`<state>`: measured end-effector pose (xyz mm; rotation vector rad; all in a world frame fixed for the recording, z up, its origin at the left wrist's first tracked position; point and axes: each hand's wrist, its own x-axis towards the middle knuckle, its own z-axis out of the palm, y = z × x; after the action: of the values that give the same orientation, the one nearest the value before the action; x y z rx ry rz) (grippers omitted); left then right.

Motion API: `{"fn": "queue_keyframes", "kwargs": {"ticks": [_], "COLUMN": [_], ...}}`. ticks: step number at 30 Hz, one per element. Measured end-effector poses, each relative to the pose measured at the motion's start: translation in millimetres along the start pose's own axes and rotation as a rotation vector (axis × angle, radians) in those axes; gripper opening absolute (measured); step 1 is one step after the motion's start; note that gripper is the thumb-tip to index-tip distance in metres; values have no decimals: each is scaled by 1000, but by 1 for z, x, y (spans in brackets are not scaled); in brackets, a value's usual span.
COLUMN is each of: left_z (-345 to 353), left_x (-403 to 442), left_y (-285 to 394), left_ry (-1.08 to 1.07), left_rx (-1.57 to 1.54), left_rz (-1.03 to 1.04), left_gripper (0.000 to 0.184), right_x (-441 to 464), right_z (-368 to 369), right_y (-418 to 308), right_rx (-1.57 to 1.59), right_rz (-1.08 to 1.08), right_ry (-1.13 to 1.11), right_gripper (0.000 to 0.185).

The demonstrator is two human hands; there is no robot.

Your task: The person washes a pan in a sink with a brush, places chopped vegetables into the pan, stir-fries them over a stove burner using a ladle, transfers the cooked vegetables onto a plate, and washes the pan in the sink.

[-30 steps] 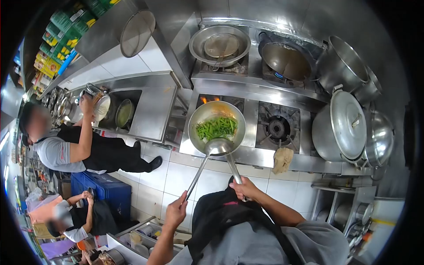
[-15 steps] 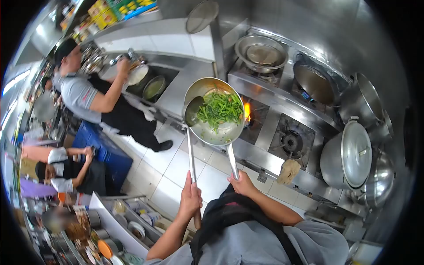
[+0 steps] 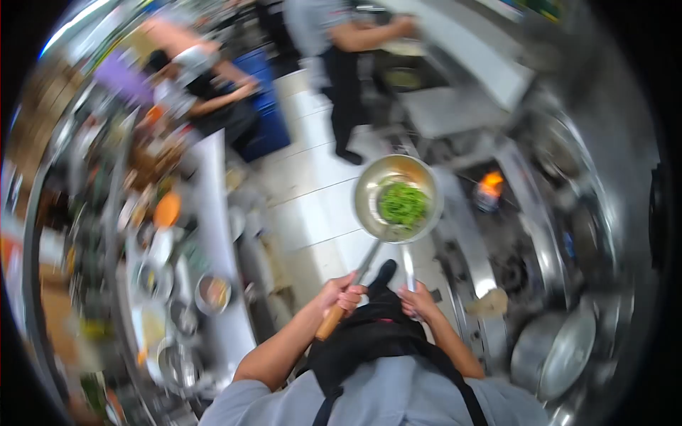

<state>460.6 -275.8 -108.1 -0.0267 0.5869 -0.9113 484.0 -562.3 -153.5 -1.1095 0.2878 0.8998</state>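
Note:
My left hand (image 3: pixel 342 295) is wrapped round the long handle of a ladle (image 3: pixel 369 262), whose wooden end sticks out below the fist. The ladle's bowl reaches into a metal pan (image 3: pixel 367 186), at the edge of the chopped green vegetables (image 3: pixel 403 204). My right hand (image 3: pixel 420 299) grips the pan's metal handle (image 3: pixel 408 263). The pan hangs over the tiled floor, off the stove. To its right, an orange flame (image 3: pixel 490 184) burns on an uncovered burner.
On the left runs a counter (image 3: pixel 222 213) with bowls, containers and an orange lid (image 3: pixel 168 209). One person (image 3: pixel 341 64) stands ahead at a worktop; another (image 3: pixel 206 99) is by a blue bin (image 3: pixel 268 121). A lidded pot (image 3: pixel 568 351) and a cloth (image 3: pixel 489 304) lie right.
The pan has come off the lit burner, and both hands have swung away from the stove with it and the ladle. The view has turned left towards the counter and is blurred.

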Motion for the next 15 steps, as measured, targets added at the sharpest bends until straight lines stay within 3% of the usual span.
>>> {"fn": "queue_keyframes", "kwargs": {"ticks": [2,4,6,8,15], "left_z": [-30,-29,-52,-63,-54], "left_x": [-45,-90,-109,-132,-167], "left_y": [-27,-62,-93,-119,-181], "left_ry": [-150,5,-100,-71,-19], "left_rx": [-25,-13,-25,-50,-168], "left_rz": [26,288,394,506,890], "left_gripper": [46,24,36,36,40], "right_x": [-9,-9,0,17,66], "right_z": [14,24,26,28,138], "right_y": [1,1,-5,-7,-60], "right_rx": [-45,-173,-272,-397,-516], "right_rz": [107,145,191,167,428], "right_ry": [-47,-101,-203,-332,-670], "right_gripper": [26,27,29,30,30]}}
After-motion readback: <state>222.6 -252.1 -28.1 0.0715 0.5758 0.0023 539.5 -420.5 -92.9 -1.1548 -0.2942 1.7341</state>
